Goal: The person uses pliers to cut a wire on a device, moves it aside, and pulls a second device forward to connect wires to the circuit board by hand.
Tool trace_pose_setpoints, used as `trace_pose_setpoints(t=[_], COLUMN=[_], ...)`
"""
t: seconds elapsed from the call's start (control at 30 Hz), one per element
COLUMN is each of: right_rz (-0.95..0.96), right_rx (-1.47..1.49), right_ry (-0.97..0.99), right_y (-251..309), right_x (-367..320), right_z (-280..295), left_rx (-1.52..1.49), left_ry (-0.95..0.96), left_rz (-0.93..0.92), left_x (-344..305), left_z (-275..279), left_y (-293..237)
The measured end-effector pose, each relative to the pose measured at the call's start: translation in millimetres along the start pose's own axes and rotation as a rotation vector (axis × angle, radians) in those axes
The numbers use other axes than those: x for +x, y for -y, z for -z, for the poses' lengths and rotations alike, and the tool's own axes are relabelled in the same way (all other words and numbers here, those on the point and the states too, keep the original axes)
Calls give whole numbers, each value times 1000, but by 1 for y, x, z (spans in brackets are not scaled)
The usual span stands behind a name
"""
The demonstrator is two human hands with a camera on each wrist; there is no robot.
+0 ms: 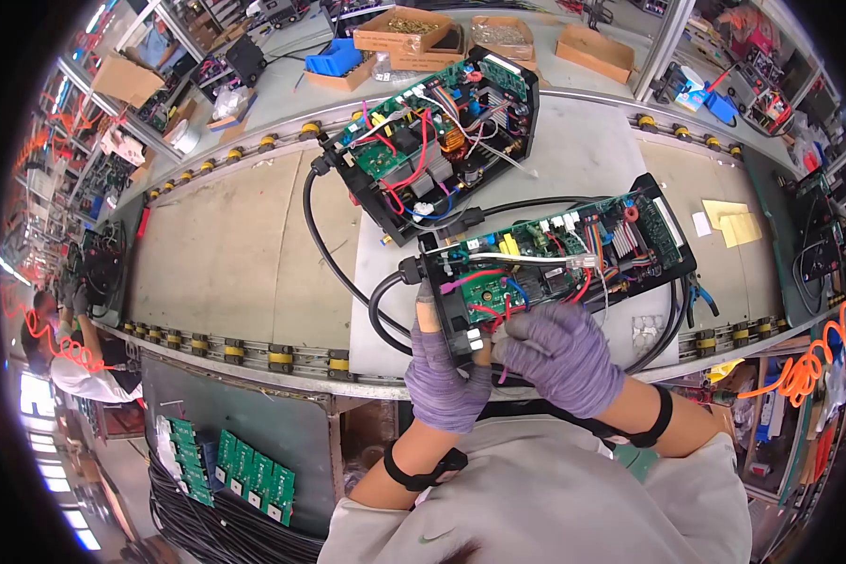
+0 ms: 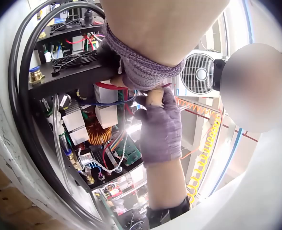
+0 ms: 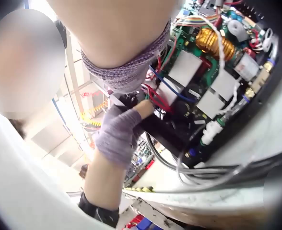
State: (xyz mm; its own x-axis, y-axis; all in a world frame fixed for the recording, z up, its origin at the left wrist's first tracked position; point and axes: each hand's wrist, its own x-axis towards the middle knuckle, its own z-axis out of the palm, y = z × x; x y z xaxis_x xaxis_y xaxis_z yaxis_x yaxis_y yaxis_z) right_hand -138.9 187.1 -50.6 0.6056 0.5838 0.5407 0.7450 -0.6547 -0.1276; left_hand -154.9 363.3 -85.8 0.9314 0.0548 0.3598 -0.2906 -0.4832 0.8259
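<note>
Both hands wear purple knit gloves with bare fingertips. In the head view, an uncovered black electronic unit (image 1: 573,249) with a green circuit board and colored wires lies nearest the person. My left hand (image 1: 448,381) grips its near-left end panel (image 1: 449,305), with the thumb on the inner side. Curled at the inside of that panel, my right hand (image 1: 566,355) pinches among the red wires (image 1: 489,310); its fingertips are partly hidden. The right wrist view shows the left thumb on the black panel (image 3: 167,136), beside red and blue wires.
A second uncovered unit (image 1: 432,141) stands just behind, with a thick black cable (image 1: 324,240). Pliers (image 1: 702,299) and yellow paper (image 1: 735,224) lie to the right. Roller rails (image 1: 282,355) edge the bench. Cardboard boxes (image 1: 399,30) and a blue bin (image 1: 334,58) stand at the back.
</note>
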Motion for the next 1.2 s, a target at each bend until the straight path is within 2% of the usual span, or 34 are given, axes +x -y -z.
trace_pose_setpoints(t=[0.07, 0.17, 0.27, 0.3, 0.37, 0.4, 0.43, 0.5, 0.6, 0.7, 0.8, 0.9, 0.97, 1.03, 1.07, 1.17, 1.2], right_rz=[33, 47, 31, 21, 10, 9, 15, 27, 34, 78, 116, 135, 114, 95, 65, 19, 6], right_rx=[27, 46, 87, 111, 110, 111, 104, 79, 95, 124, 135, 128, 137, 118, 111, 77, 59], right_ry=[-24, -55, -67, -65, -65, -65, -75, -99, -59, -67, -3, 85, 146, 89, 79, 17, -10], right_y=[-3, -6, -8, -7, -7, -6, -5, -5, -8, -13, -15, -21, -19, -21, -19, -17, -17], right_x=[-16, -22, -18, -17, -16, -16, -15, -14, -22, -22, -13, -5, 1, 1, 1, -5, -7], right_z=[-15, -22, -19, -17, -17, -18, -18, -19, -26, -27, -18, -8, -3, -6, -5, -11, -13], left_rx=[-3, 251, 59, -119, 16, -59, -187, -636, -1010, -1061, -625, 112, 164, 187, 247, 310, 362], left_ry=[0, -99, -216, -218, 52, 216, 260, 451, 525, 475, 587, 223, 179, 146, 103, 89, 12], left_rz=[-3, -226, -571, -555, -282, -19, 14, 627, 928, 807, 673, -99, -77, -35, -110, -162, -190], left_x=[-1, 7, -18, -25, -39, -29, -32, -34, -28, -26, -21, -26, -29, -28, -26, -22, -25], left_z=[-1, 13, 23, 21, 34, 36, 29, 33, 21, 16, 27, 19, 16, 14, 12, 20, 18], left_y=[3, -11, 11, 7, -8, -24, -11, -8, 2, -6, -5, 0, -2, -6, -6, -11, -1])
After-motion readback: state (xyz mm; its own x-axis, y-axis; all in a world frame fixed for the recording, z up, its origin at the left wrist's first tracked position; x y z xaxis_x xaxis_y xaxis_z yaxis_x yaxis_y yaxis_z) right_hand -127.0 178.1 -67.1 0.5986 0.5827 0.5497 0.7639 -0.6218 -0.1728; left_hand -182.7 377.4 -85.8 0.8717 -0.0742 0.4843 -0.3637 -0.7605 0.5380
